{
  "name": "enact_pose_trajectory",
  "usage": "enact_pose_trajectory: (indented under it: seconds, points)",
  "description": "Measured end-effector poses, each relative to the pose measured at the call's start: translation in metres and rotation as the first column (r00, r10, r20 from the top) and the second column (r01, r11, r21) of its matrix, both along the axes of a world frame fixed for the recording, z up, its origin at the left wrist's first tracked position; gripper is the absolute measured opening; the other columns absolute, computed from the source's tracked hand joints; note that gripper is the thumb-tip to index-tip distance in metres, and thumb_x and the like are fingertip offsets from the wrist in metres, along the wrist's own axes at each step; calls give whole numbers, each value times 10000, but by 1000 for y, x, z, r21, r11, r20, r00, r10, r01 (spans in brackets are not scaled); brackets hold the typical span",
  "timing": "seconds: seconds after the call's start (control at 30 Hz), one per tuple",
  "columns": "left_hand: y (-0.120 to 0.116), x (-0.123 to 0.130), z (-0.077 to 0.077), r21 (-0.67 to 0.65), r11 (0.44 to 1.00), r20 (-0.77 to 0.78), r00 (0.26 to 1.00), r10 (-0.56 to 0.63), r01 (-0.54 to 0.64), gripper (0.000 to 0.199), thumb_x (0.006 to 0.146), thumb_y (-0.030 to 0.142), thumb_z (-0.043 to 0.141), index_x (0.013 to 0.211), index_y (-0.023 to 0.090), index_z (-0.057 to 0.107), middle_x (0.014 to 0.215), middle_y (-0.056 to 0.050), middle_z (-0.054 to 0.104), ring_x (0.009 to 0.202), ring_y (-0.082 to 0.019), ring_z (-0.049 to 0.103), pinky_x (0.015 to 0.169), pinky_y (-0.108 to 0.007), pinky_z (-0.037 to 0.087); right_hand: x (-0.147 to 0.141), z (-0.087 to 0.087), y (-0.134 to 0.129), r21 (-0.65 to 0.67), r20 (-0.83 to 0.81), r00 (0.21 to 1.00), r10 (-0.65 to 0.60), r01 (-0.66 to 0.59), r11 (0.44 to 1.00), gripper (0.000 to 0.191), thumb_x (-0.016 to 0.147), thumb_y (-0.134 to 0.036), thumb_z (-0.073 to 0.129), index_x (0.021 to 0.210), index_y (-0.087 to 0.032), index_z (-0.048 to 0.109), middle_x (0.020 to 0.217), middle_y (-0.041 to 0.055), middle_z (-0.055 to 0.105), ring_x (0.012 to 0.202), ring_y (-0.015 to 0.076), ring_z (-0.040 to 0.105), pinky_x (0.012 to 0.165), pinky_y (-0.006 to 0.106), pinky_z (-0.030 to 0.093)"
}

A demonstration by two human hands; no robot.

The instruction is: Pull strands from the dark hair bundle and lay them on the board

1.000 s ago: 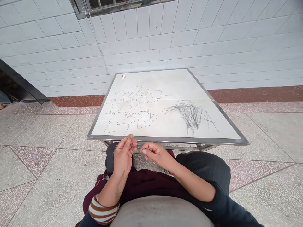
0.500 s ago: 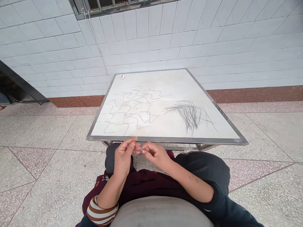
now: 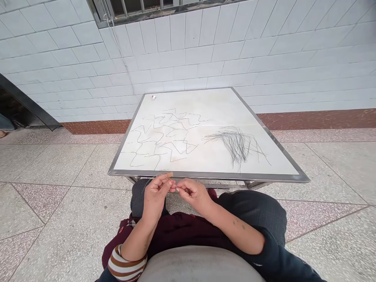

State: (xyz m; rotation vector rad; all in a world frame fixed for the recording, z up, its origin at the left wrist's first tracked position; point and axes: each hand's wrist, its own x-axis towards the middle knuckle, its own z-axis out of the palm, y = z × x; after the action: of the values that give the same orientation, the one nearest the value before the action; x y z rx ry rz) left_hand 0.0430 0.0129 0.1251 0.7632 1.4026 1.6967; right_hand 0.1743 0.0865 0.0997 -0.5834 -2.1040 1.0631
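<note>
The bench [image 3: 211,106] fills the middle of the frame, with the wall [image 3: 188,58] behind it and a window [image 3: 141,7] at the top, left of centre. Bent wires [image 3: 162,137] spread over the bench's left half; a wire heap [image 3: 239,147] lies on its right. Before the near edge, at lower centre, are the left hand [image 3: 155,197] and right hand [image 3: 194,196], side by side.
</note>
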Motion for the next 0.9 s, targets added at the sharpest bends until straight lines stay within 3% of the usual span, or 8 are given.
enact_pose_trajectory:
  seconds: [0.23,0.5,0.73,0.9]
  points:
    - [-2,1,3,-40,999,-51,999,9,-11,249,740,301,679,960,186,689,724,1,672,668,-133,638,647,-260,532,0,-3,2,62,19,1000,23,-24,998,119,848,-181,494,844,-209,609,739,29,627,617,136,499,596,256,389]
    - [-5,1,3,-32,999,-106,994,9,-13,246,779,319,640,975,173,672,738,-13,666,653,-128,617,646,-261,519,-1,-2,3,-56,28,997,66,-64,996,115,876,-265,517,809,-204,588,689,0,584,598,121,493,566,232,376]
    - [-6,0,5,-67,997,-199,979,-42,30,259,819,324,591,1021,171,648,718,-6,637,641,-125,598,657,-266,514,1,-3,4,133,-17,992,124,-121,984,146,914,-248,469,885,-213,607,811,41,658,753,159,566,697,283,435]
    - [-7,0,8,-51,997,-171,983,-68,61,247,827,312,582,1017,169,645,713,-3,632,637,-125,587,664,-269,501,2,-2,4,219,6,996,85,-84,972,136,905,-251,490,870,-215,616,752,42,650,722,166,541,676,291,425]
